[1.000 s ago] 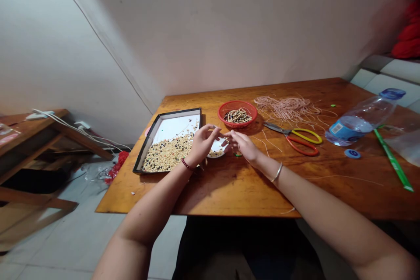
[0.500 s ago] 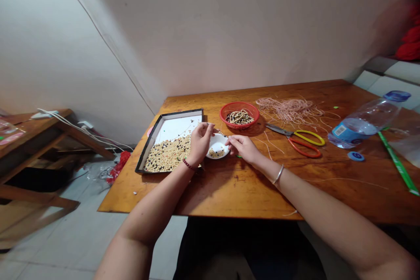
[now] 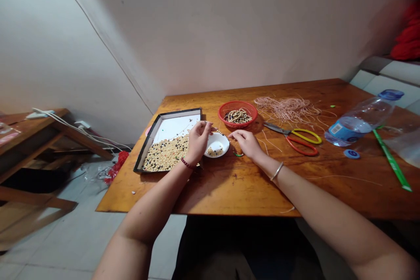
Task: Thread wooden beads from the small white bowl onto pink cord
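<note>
My left hand point(image 3: 199, 141) is closed in a pinch at the left rim of a small white bowl point(image 3: 225, 141), which has some loose beads point(image 3: 215, 152) in it. Across the bowl's far side, a thin string of beads point(image 3: 218, 131) runs from the left fingertips toward my right hand point(image 3: 246, 142). The right thumb and finger are pinched together by the bowl's right edge. Under them hangs a strand end with green beads point(image 3: 239, 155). The cord itself is too fine to follow fully. A black-edged tray point(image 3: 170, 126) full of cream and dark beads point(image 3: 166, 154) lies beside my left hand.
Beyond the bowl stands a red basket point(image 3: 223, 109) of beaded strands point(image 3: 238, 116). Pink cord point(image 3: 285, 109) lies in a tangle at the back. Scissors point(image 3: 290, 133), a plastic bottle point(image 3: 361, 122), its blue cap point(image 3: 351, 153) and a green strip point(image 3: 392, 162) are on the right.
My right hand has shifted slightly up, and its fingers reach straighter toward the bowl. More of the green-beaded strand shows beneath it. The whole view has shifted slightly.
</note>
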A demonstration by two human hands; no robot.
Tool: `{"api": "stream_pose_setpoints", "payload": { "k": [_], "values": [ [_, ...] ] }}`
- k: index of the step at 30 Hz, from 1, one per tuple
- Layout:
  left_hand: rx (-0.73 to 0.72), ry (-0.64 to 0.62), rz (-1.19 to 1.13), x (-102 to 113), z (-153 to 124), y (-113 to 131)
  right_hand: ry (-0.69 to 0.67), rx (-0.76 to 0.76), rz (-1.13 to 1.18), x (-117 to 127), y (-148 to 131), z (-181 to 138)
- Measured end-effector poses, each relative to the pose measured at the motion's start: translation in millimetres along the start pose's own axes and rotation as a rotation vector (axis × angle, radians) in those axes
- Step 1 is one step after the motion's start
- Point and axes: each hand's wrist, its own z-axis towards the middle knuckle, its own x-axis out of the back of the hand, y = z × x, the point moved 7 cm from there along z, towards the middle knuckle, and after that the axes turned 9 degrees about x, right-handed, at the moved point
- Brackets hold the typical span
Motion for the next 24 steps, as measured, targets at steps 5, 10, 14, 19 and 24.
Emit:
{"api": "stream_pose_setpoints", "payload": {
  "k": [5,10,14,19,24],
  "values": [
    [-0.013,-0.087,0.034,-8.5,-4.7,4.1,-0.103,0.175,0.04,-9.3,-29.3,-3.6],
    [-0.021,-0.104,0.041,-10.4,-5.8,2.9,-0.097,0.209,-0.073,-10.5,-27.0,-5.2],
    [-0.046,-0.063,0.049,-8.0,-4.9,3.7,-0.104,0.215,-0.093,-11.3,-21.7,-4.1],
    [-0.05,-0.041,0.063,-6.5,-6.3,5.5,-0.112,0.206,-0.09,-11.9,-22.5,-3.5],
    [-0.05,-0.019,0.055,-2.8,-5.6,5.1,-0.099,0.173,-0.087,-11.6,-22.1,-2.7]
  ]
}}
